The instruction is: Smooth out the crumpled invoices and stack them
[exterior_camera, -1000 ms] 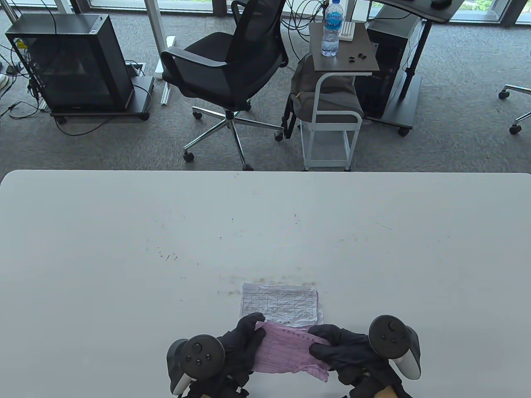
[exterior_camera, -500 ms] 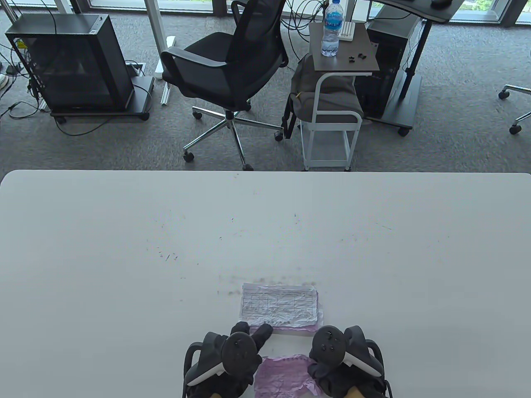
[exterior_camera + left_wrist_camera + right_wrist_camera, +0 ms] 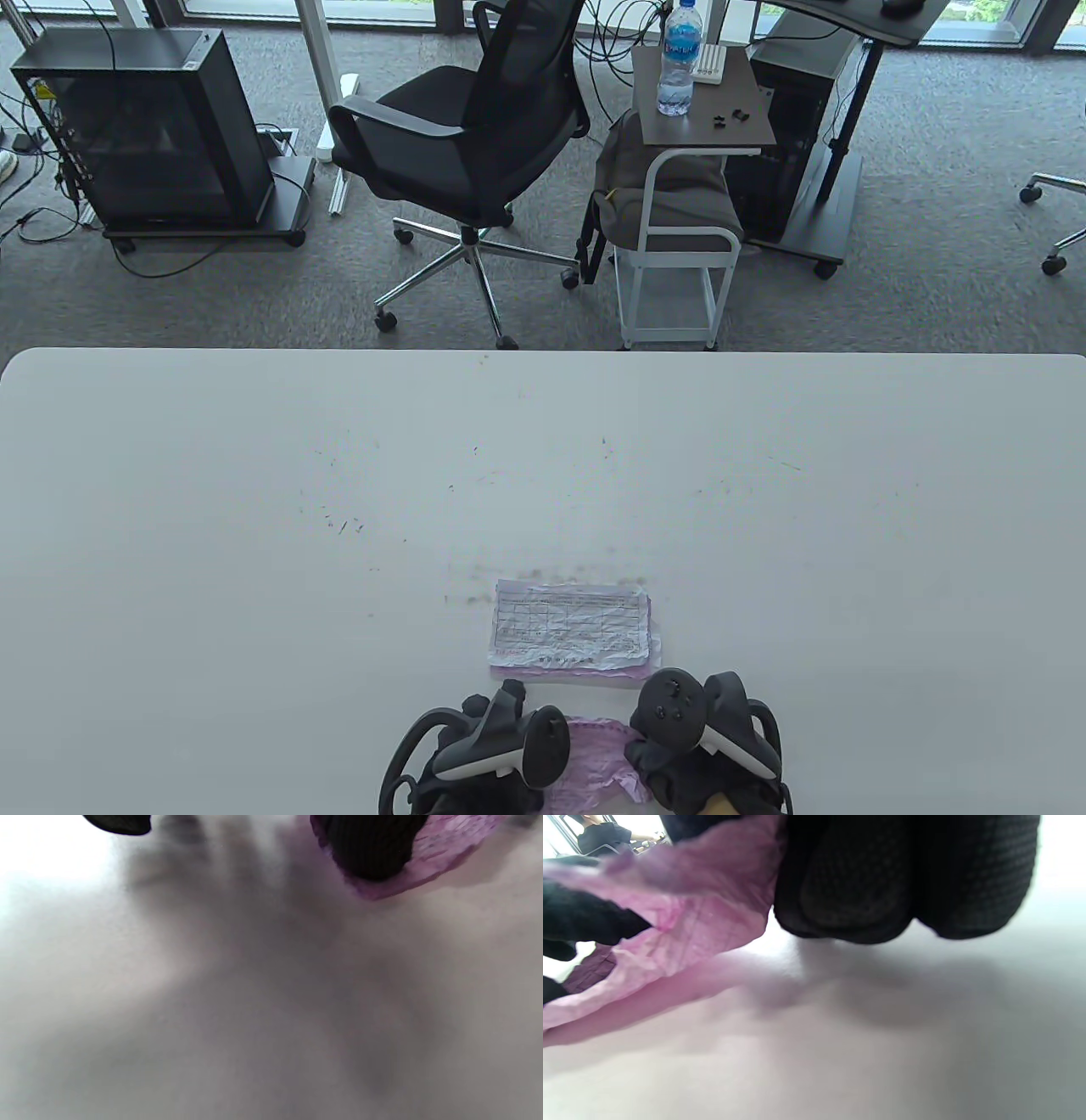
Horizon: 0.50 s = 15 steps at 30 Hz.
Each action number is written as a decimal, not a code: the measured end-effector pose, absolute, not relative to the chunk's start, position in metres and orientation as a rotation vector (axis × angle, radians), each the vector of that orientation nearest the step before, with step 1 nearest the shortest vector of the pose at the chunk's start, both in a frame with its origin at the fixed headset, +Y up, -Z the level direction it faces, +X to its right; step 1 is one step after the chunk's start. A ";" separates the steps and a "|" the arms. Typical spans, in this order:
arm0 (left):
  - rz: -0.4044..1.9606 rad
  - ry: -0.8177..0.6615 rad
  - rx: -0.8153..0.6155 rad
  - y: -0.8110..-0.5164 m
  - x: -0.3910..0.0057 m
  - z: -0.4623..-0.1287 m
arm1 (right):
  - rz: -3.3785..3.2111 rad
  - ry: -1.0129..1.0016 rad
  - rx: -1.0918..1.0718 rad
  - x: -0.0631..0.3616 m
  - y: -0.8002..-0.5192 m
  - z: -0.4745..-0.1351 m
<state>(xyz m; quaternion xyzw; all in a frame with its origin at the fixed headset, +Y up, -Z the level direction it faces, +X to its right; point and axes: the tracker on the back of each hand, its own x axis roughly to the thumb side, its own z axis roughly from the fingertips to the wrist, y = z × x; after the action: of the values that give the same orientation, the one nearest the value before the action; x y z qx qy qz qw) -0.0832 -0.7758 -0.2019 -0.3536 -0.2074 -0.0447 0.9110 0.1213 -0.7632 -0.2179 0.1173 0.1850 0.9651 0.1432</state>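
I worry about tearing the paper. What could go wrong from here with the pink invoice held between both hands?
1. The pink invoice is thin, creased and ragged at its edge; pulled apart by the left hand and right hand, it might tear.
2. It is held near the table front edge, so if dropped it could slide off.
3. The stack lies close ahead; a hand could knock it askew.

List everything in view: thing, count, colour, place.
pink invoice: 1, pink, crumpled, between both hands at table's near edge
flattened stack: 1, white sheet over pink, just beyond the hands
table: 1, white
office chair: 1, black, behind table
side cart: 1, white frame, dark top
water bottle: 1, clear, blue label, on cart
cabinet: 1, black, far left
left hand: black glove, grips pink invoice
right hand: black glove, grips pink invoice
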 end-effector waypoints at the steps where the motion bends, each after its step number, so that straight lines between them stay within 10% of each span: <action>1: -0.079 -0.403 -0.749 -0.777 -0.085 -0.203 | 2.770 0.565 0.336 0.123 -0.764 -0.219; 15: 0.038 -0.346 -0.885 -0.783 -0.095 -0.206 | 2.888 0.437 -0.004 0.160 -0.753 -0.219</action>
<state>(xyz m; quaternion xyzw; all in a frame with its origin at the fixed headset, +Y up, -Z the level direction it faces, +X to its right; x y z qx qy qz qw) -0.0953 -0.7835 -0.2057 -0.4262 -0.1666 0.0181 0.8890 0.1603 -0.7532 -0.2191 -0.0012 0.1486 0.9827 0.1104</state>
